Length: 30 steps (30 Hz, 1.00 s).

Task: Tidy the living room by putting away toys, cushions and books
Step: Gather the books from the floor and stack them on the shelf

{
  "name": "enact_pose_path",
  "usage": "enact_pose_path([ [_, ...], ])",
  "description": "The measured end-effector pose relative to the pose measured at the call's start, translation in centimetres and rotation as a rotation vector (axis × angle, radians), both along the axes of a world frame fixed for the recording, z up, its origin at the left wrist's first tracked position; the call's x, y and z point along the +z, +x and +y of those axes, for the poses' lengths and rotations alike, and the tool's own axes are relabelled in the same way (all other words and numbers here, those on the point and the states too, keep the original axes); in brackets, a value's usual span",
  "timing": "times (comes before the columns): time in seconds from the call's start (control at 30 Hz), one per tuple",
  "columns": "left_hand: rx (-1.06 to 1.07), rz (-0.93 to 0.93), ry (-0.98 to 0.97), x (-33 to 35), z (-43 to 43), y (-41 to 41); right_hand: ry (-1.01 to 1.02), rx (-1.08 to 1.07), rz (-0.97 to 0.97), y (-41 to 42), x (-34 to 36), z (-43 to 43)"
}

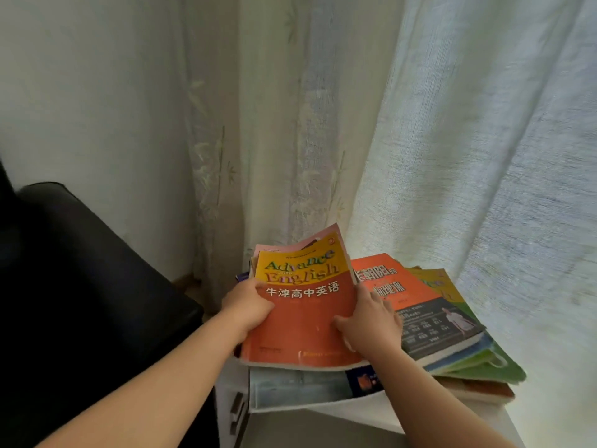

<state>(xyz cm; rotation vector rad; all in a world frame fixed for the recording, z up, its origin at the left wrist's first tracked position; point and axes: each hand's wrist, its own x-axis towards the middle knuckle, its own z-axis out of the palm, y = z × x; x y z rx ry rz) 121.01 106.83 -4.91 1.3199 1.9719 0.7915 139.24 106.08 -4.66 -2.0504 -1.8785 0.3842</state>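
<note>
Together, we held the red and yellow English textbook [307,321] by both sides. Our left hand [248,305] gripped its left edge with the thumb over the cover, and our right hand [371,321] clasped its right edge near the lower corner. The textbook sat tilted on a pile toward the left edge of the counter [307,431], its top curling, with pink pages behind it. Just beside it to the right, an orange book [397,286] lay on a green book [452,295], fanned toward the counter's right edge. A pale blue book [290,383] showed beneath the textbook at the front edge. A sheer curtain [452,124] hung behind the counter, and a black seat [80,286] stood to its left.
</note>
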Motion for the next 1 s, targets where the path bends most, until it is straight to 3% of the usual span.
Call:
enact_pose_path([
  [0.07, 0.087, -0.297, 0.036, 0.3, -0.9, 0.0, -0.025, 0.002, 0.01, 0.0, 0.0, -1.0],
  [0.23, 0.055, -0.335, -0.037, 0.6, -1.6, 0.1, -0.02, 0.011, 0.03, 1.3, -0.2, -2.7],
  [0.33, -0.015, -0.222, 0.016, 0.9, -1.6, 1.3, -0.016, 0.02, 0.062, 1.8, -0.5, -3.1],
  [0.5, -0.057, 0.074, 0.453, 4.2, -1.2, 2.2, 0.043, -0.041, 0.31, 2.5, 0.3, -1.6],
  [0.6, 0.007, 0.049, 0.651, 6.2, -0.5, 1.2, 0.153, -0.062, 0.385, 2.4, 1.0, -0.5],
  [0.8, 0.195, -0.243, 0.814, 7.9, 0.2, -0.9, 0.054, -0.03, -0.003, 0.9, 0.1, 0.4],
  [0.9, 0.291, -0.625, 0.698, 7.4, 0.3, -2.2, 0.038, -0.048, -0.164, 0.6, -0.3, 0.8],
  [1.0, 0.304, -1.008, 0.391, 6.6, 0.7, -3.1, 0.008, -0.116, -0.119, 0.5, 0.0, 1.8],
])
